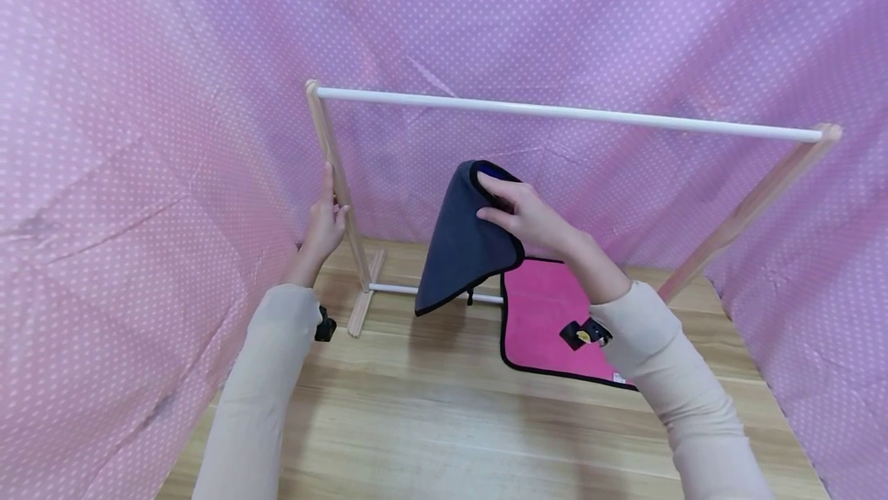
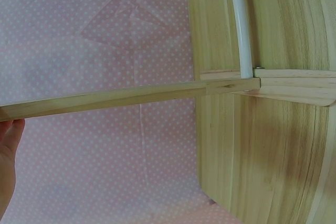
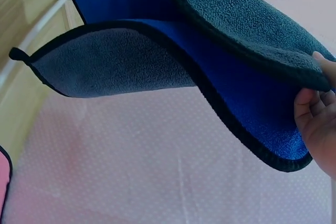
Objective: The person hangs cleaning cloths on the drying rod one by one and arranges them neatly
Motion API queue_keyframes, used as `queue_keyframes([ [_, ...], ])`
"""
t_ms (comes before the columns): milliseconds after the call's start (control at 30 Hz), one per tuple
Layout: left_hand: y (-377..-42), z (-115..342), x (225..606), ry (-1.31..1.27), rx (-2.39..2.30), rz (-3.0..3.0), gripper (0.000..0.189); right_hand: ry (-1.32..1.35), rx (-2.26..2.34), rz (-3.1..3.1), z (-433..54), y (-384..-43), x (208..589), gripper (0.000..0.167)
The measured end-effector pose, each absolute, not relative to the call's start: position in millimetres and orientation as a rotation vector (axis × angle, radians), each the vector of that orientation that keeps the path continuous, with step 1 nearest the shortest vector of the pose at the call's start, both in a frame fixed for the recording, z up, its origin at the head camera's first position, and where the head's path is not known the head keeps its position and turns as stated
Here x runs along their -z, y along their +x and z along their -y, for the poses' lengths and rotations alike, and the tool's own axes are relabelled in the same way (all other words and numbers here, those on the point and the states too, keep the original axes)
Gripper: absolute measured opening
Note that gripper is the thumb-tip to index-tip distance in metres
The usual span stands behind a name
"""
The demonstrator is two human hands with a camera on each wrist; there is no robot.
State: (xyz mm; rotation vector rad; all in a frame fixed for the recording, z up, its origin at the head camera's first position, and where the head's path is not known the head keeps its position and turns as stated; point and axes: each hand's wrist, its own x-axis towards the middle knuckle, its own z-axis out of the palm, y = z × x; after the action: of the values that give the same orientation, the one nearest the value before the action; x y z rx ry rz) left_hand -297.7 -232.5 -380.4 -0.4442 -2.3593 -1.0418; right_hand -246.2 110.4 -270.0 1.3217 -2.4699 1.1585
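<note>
My right hand pinches the edge of a towel, dark grey on one face, bright blue on the other, with black trim. It hangs folded over and slanting below the rack's white top bar. In the right wrist view the towel gapes between its layers, and the thumb and fingers hold its edge at the right. My left hand holds the wooden left post of the rack, index finger stretched up along it. Only part of that hand shows in the left wrist view, against the post.
A pink towel with black edging lies at the rack's right side, partly behind my right forearm. The rack's lower white bar runs near the wooden tabletop. Pink dotted cloth surrounds the table at the back and sides.
</note>
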Motion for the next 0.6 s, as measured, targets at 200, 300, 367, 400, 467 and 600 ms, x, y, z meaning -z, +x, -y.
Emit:
queue_keyframes([
  [200, -298, 233, 382, -0.447, 1.026, 2.341, 0.079, 1.351, -0.951, 2.330, -108, -253, 257, 0.050],
  [300, -299, 233, 383, -0.455, 1.026, 2.338, 0.081, 1.360, -0.889, 2.272, -107, -257, 251, 0.048],
  [367, -299, 234, 383, -0.457, 1.024, 2.339, 0.081, 1.368, -0.846, 2.235, -106, -258, 245, 0.047],
  [400, -299, 233, 383, -0.457, 1.021, 2.340, 0.081, 1.369, -0.829, 2.220, -106, -259, 243, 0.047],
  [467, -300, 233, 383, -0.455, 1.020, 2.339, 0.081, 1.362, -0.801, 2.194, -105, -261, 236, 0.047],
  [600, -299, 232, 382, -0.450, 1.029, 2.335, 0.080, 1.320, -0.781, 2.148, -104, -266, 224, 0.046],
])
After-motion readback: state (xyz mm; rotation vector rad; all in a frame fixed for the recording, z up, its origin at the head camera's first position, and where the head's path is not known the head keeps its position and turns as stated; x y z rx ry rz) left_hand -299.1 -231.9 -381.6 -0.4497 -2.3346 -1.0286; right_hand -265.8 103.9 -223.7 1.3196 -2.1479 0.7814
